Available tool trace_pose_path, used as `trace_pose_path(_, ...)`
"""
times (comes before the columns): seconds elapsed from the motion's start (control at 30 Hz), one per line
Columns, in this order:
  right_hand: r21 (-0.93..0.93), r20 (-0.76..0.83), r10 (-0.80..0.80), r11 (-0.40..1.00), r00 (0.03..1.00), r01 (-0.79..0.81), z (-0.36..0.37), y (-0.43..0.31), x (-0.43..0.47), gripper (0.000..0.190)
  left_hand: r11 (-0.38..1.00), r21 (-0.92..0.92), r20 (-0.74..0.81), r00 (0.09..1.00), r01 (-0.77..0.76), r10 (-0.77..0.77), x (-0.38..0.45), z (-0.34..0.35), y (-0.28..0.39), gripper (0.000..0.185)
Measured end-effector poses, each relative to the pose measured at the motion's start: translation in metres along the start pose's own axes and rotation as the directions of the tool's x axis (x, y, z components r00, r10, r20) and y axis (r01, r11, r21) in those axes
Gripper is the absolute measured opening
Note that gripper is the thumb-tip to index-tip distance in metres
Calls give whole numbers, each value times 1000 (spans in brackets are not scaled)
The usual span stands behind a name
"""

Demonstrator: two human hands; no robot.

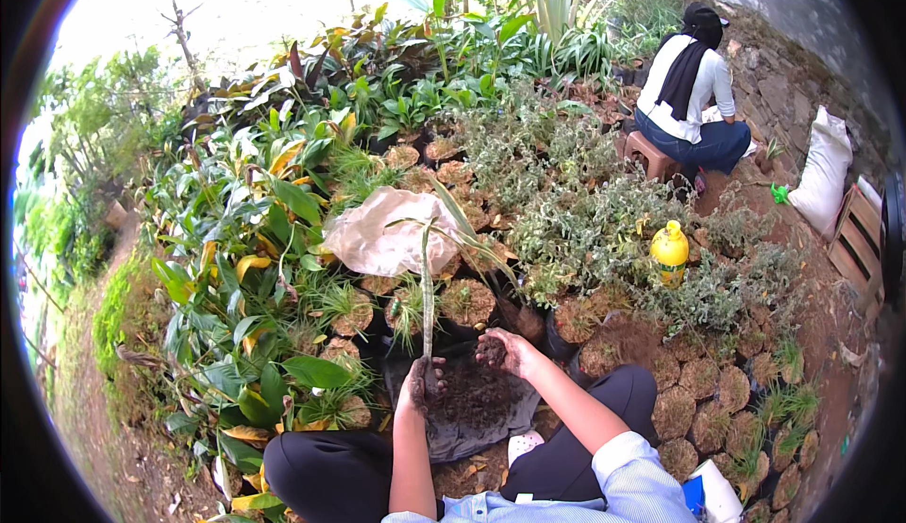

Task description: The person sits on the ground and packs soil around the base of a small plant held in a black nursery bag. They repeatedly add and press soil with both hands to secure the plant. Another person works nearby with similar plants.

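Note:
My left hand (414, 388) grips the base of a long, thin plant stem (427, 289), which stands upright with drooping leaf tips at its top. Dark soil clings to those fingers, and the roots are hidden in the grip. A clump of dark soil (490, 352) rests in my right hand (518, 356), a little to the right and slightly higher. Below both hands, loose soil (476, 401) lies heaped on a black plastic sheet (463, 441) between my legs.
A crumpled translucent plastic bag (375, 233) lies over potted plants ahead. Several soil-filled pots (672, 410) crowd the right. A yellow bottle (669, 254) stands among grey-green plants. Another person (697, 91) sits on a brown stool (645, 155), near a white sack (824, 169) and wooden crate (855, 240).

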State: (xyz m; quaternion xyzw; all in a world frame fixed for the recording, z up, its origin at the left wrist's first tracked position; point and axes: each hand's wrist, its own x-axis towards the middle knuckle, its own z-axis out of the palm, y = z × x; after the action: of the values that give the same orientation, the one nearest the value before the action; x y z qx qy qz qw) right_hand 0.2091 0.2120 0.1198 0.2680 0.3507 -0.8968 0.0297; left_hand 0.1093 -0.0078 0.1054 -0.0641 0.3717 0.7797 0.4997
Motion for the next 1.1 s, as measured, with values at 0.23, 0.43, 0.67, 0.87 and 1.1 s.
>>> trace_pose_path(0.23, -69, -116, -71, 996, 991, 63, 7, 4, -3, 17, 1000, -20, 51, 999, 0, 1, 4, -8, -3, 39)
trace_pose_path(0.43, -211, -36, -23, 977, 999, 15, 7, 5, -7, 27, 998, -65, 53, 998, 26, -23, 5, -7, -4, 38)
trace_pose_path(0.67, -145, -38, -45, 989, 998, 39, 14, 8, -6, 27, 999, 26, -30, 999, -25, 26, 7, -6, -7, 30)
trace_pose_path(0.87, -154, -36, -3, 988, 999, -3, 14, 4, -2, 24, 994, 103, -104, 994, -20, 31, 8, 3, -8, 21)
trace_pose_path(1.1, -133, 52, 35, 991, 998, -27, 32, 0, -8, 26, 966, 241, -124, 984, -95, 128, 5, 23, -26, 24)
